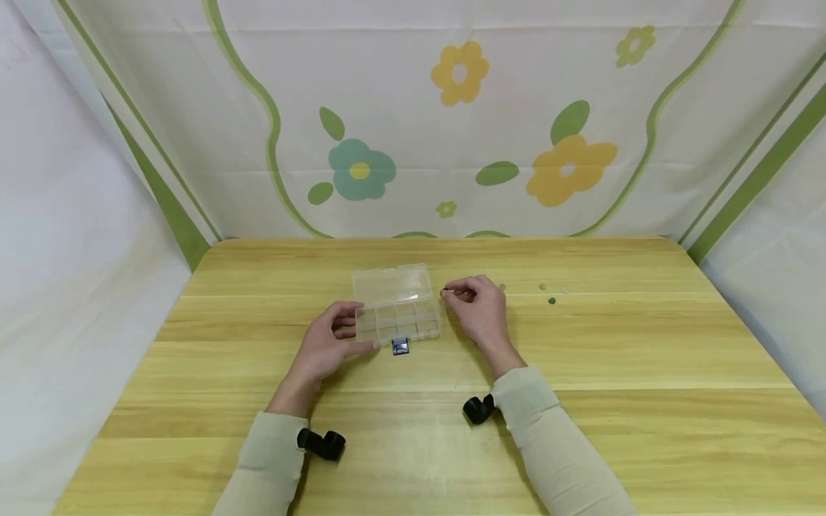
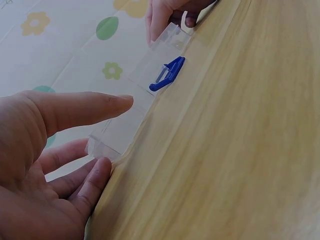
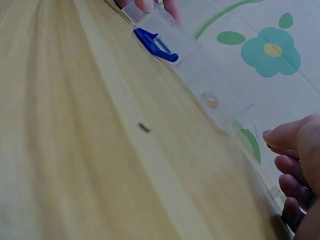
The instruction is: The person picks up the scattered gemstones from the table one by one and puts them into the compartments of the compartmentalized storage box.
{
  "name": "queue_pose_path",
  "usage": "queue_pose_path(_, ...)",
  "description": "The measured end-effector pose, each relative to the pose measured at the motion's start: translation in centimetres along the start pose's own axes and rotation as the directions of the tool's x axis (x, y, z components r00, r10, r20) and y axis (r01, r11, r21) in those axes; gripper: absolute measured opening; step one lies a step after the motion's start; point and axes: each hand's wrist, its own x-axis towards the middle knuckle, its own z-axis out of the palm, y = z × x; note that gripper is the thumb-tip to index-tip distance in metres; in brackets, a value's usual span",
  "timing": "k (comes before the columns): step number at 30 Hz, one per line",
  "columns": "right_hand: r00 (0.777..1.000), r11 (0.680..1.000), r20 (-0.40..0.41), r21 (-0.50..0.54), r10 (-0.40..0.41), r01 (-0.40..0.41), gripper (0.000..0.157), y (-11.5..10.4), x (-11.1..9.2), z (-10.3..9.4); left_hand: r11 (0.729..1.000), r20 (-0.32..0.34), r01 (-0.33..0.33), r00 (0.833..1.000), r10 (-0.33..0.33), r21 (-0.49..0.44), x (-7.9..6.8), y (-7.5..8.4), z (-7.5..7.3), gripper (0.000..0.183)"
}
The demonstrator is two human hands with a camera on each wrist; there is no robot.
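A clear plastic compartment box (image 1: 386,326) lies on the table with its lid (image 1: 390,285) raised toward the back. A blue latch (image 1: 400,347) sticks out at its front. My left hand (image 1: 325,342) holds the box's left end, thumb along the front and fingers round the corner. Just off the right end, my right hand (image 1: 480,309) pinches thumb and forefinger together. A tiny dark bit shows at those fingertips, mostly hidden. Inside the box lies a small round translucent piece (image 3: 210,100).
Right of my right hand, small stone-like pieces lie scattered, among them a dark green one (image 1: 551,300) and a tan one (image 1: 542,287). A flowered cloth (image 1: 413,129) hangs behind the wooden table (image 1: 400,430). A dark fleck (image 3: 144,127) marks the tabletop.
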Motion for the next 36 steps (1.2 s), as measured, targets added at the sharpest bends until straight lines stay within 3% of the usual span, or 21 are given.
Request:
queue_pose_path(22,0.998,0.997,0.065,0.073,0.021,-0.026,0.011,0.05,-0.03,0.20,1.000,-0.002,-0.007,1.000,0.007,-0.008,-0.09,-0.02,0.04,0.075)
queue_pose_path(36,0.990,0.996,0.138,0.086,-0.022,0.010,0.010,-0.69,-0.68,0.71,1.000,-0.002,-0.001,1.000,0.001,-0.008,-0.09,-0.04,0.05,0.075)
